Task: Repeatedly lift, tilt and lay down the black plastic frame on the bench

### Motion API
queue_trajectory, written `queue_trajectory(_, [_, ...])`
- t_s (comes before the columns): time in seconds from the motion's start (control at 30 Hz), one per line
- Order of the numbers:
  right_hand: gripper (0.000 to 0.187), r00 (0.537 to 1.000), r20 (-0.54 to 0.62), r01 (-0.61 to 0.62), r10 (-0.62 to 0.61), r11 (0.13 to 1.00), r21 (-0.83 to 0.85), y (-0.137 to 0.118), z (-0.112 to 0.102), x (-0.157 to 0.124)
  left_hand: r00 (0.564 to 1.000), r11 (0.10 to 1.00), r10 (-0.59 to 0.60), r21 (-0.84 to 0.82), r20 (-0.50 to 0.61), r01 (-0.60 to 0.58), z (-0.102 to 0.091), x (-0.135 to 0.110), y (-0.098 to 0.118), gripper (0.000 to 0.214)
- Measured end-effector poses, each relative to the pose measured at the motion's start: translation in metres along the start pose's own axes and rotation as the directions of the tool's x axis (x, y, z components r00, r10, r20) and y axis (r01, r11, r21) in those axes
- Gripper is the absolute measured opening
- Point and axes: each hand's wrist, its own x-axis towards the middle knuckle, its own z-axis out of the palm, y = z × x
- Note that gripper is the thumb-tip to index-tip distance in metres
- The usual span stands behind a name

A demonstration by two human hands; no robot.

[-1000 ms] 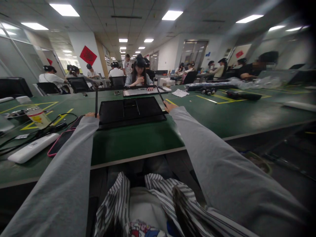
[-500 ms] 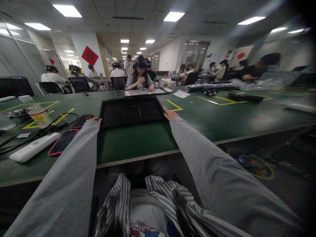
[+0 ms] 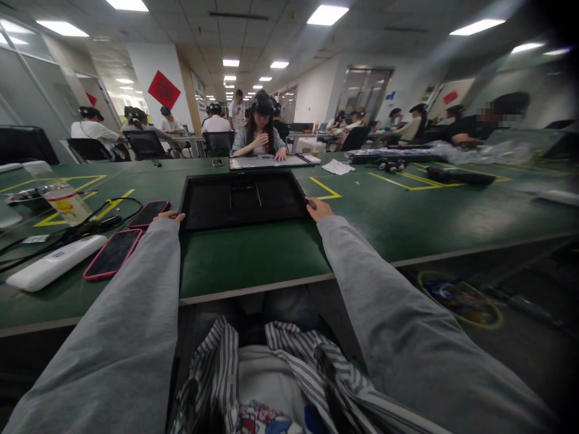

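Your black tray (image 3: 244, 199) lies flat on the green table (image 3: 253, 259) at your 12 o'clock, its long side toward you, with raised rims and shallow compartments inside.

Your left hand (image 3: 168, 216) sits at the tray's near left corner, at about 11 o'clock. The grey sleeve covers most of it and only the fingertips show at the rim, so you cannot tell whether it grips. Your right hand (image 3: 319, 208) is at the near right corner, at about 1 o'clock, with its fingers against the rim. They look curled there, but the grip itself is hidden, so it is unclear whether the hand is closed on the tray.

Just left of your left hand, at 10 o'clock, lie two phones in pink cases, one (image 3: 149, 214) close to the tray and the other (image 3: 112, 254) nearer you. A white power bank (image 3: 53, 263) lies beside them with a small mark too faint to read. Farther out at 10 o'clock a bottle (image 3: 67, 202) has a yellow label whose writing is blurred.

Yellow tape (image 3: 324, 188) marks the table at 1 o'clock. Beyond the tray at 12 o'clock a person (image 3: 262, 131) sits behind a grey panel (image 3: 266, 161). On the pillar at 11 o'clock hangs a red sign (image 3: 163, 89), and its character is too blurred to read.
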Motion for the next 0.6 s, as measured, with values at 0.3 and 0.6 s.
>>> queue_trajectory(0.3, [0.044, 0.933, -0.108, 0.323, -0.344, 0.929, -0.179, -0.038, -0.009, -0.030, 0.923, 0.909, 0.383, 0.188, -0.027, -0.372, -0.002, -0.017, 0.011, 0.060])
queue_trajectory(0.6, [0.043, 0.754, 0.248, 0.652, -0.608, 0.737, -0.179, -0.108, 0.002, -0.039, 0.702, 0.624, 0.599, 0.325, 0.384, -0.710, 0.026, -0.057, 0.072, 0.047])
